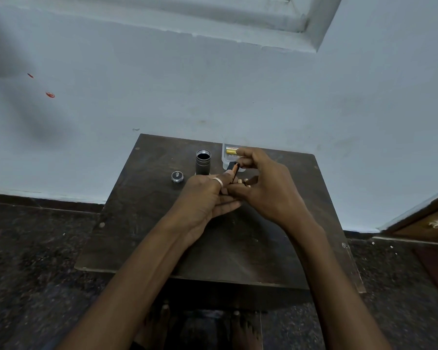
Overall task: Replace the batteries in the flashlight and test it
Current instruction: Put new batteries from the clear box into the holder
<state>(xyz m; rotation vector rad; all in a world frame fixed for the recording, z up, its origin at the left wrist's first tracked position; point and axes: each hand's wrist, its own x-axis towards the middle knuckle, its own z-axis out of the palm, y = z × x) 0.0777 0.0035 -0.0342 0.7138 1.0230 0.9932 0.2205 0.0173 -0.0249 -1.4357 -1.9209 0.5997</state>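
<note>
The flashlight body [203, 162] stands upright on the dark wooden table [238, 248], its open end up. Its tail cap [177, 177] with a spring lies to its left. My left hand [208, 198], with a ring on one finger, and my right hand [263, 183] meet just right of the body. Between their fingertips is a black battery holder with a copper-coloured battery [234, 171]; most of the holder is hidden by fingers. A clear plastic pack [228, 157] with gold batteries [231, 151] lies behind my right hand.
The small table stands against a pale blue wall [213, 84]. Dark speckled floor surrounds it. A wooden door or cabinet with a knob [436, 224] is at the right. My bare feet show under the table's front edge.
</note>
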